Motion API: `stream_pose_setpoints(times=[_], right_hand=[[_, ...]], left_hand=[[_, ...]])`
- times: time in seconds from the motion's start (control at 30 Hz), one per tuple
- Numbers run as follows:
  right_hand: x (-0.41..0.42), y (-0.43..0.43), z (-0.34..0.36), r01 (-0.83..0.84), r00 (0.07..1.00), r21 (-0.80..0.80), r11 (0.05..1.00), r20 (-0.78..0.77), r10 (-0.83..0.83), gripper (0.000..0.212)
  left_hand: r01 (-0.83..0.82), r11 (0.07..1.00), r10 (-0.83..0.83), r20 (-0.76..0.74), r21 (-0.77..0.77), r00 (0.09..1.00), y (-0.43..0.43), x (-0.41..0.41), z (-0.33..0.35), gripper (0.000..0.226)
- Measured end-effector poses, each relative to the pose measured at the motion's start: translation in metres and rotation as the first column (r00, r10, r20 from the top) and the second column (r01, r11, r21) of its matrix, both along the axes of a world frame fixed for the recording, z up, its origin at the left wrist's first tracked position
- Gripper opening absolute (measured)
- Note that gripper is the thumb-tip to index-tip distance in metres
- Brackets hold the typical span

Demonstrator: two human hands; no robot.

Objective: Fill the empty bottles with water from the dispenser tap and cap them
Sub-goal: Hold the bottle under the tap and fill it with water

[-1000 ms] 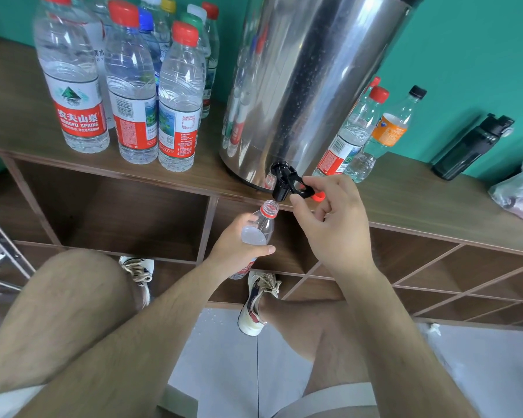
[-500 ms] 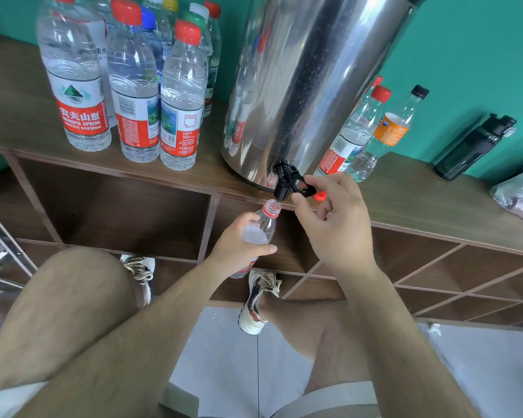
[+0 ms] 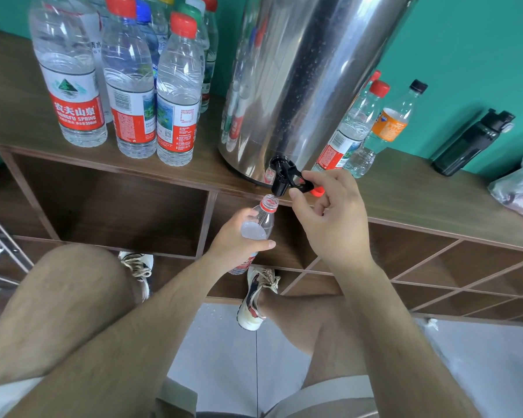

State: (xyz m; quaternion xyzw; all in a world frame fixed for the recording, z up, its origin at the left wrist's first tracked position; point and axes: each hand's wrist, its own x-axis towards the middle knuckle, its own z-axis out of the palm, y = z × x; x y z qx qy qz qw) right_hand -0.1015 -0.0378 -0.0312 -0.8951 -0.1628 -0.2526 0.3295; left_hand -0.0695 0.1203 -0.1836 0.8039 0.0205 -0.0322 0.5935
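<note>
A person's left hand [image 3: 239, 239] grips an uncapped clear plastic bottle with a red neck ring [image 3: 261, 218] around its shoulder, fingers and thumb curled round it. The hand holds the bottle nearly upright, its open mouth just beneath the spout of the black plastic tap [image 3: 280, 179] at the foot of a tall stainless-steel water dispenser [image 3: 299, 70]. The right hand [image 3: 329, 218] pinches the tap's black lever with a red tip [image 3: 316, 192] between thumb and forefinger, the other fingers loosely curled below. Whether water is running cannot be told. The bottle hangs in front of the edge of the dark wooden shelf unit [image 3: 420, 200], over an open compartment, and the dispenser stands on the unit's top. To the dispenser's left stands a cluster of capped water bottles [image 3: 127, 86], the nearest with red caps and red-and-white labels, with blue, green, yellow and white caps behind. To its right, close together, stand a red-capped bottle [image 3: 354, 128] and a black-capped bottle with an orange label [image 3: 388, 125]. Farther right, a dark flask [image 3: 471, 143] stands by the teal wall [image 3: 465, 40], near a crumpled plastic bag [image 3: 520, 185]. Below, the person's bare knees and two laced trainers [image 3: 254, 297] show above a pale tiled floor [image 3: 230, 357].
</note>
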Motion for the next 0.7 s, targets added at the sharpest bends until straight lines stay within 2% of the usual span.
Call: stream_pose_setpoints(times=[0.37, 0.7], right_hand=[[0.0017, 0.0014, -0.0014, -0.006, 1.0, 0.027, 1.0, -0.01, 0.006, 0.033], [0.0019, 0.0001, -0.0008, -0.017, 1.0, 0.024, 1.0, -0.013, 0.017, 0.031]], left_hand=[[-0.002, 1.0, 0.002, 0.007, -0.02, 1.0, 0.0002, -0.0015, 0.0025, 0.075], [0.008, 1.0, -0.008, 0.004, -0.022, 1.0, -0.0007, -0.0007, 0.001, 0.073]])
